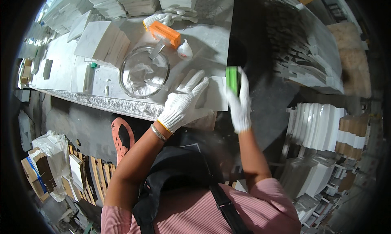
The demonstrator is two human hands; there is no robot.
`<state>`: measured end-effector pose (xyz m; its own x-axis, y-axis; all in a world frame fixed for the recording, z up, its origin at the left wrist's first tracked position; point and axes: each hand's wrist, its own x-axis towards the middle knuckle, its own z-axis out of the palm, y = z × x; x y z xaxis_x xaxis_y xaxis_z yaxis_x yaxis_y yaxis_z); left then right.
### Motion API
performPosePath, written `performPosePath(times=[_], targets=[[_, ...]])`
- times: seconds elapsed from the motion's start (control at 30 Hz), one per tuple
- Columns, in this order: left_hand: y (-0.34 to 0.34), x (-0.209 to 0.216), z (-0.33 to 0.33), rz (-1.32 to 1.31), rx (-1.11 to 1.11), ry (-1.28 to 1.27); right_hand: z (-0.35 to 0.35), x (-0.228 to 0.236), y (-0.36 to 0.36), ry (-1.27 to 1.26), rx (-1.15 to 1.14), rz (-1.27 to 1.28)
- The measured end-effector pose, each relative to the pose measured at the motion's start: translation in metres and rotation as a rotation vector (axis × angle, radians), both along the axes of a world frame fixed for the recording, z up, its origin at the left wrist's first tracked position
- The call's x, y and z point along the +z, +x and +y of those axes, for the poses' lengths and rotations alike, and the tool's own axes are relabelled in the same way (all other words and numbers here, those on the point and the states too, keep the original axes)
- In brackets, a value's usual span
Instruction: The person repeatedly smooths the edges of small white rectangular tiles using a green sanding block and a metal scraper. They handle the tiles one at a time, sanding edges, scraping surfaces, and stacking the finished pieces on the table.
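Left forearm [136, 156], bare, is slanting up and right; left wrist [161, 131] is lining up with it. Left hand [180, 107], white-gloved, is lying palm-down, fingers [198, 87] spreading. Right forearm [253, 156], also bare, is leaning slightly left. Right hand [239, 108], gloved too, is gripping, fingers pointing away from the body.

Bench [209, 42] — lt grey top, rough front edge. On it: flat pale slab [218, 93] betw. L hand [182, 105] & R hand [239, 101]. Glass bowl [121, 76] w/ white stuff just L of L hand. Fwd of L hand: small white btl [185, 52], orange block [166, 34], spare gloves [173, 18]. Tile stack [97, 42] farther L — past bowl. More stacks [134, 1] at far side, beyond both hands.
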<state>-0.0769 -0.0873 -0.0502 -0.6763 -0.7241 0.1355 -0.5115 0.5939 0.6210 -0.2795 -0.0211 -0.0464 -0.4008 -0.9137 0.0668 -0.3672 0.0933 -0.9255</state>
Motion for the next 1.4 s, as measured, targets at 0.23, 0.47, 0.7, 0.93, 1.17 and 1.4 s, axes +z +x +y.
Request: performPosePath(times=[0.23,0.47,0.7,0.93,1.17,1.4], targets=[[0.002,0.005,-0.001,-0.08,-0.02,-0.108,0.04,-0.012,0.016,-0.095,-0.012,0.182],[0.008,0.009,-0.007,-0.035,-0.087,-0.045,-0.062,-0.015,-0.047,-0.106,0.007,-0.324],[0.011,0.012,-0.009,0.01,-0.064,-0.045,-0.006,-0.031,-0.046,-0.103,0.137,-0.742],[-0.009,0.019,0.011,-0.138,0.152,-0.064,0.063,-0.044,-0.021,-0.095,0.054,-0.862],[-0.019,0.011,0.013,-0.019,-0.058,-0.11,0.096,-0.009,-0.01,-0.045,-0.143,-0.726],[-0.022,0.002,0.012,0.025,-0.071,-0.077,0.035,-0.002,0.007,0.051,-0.104,-0.215]])
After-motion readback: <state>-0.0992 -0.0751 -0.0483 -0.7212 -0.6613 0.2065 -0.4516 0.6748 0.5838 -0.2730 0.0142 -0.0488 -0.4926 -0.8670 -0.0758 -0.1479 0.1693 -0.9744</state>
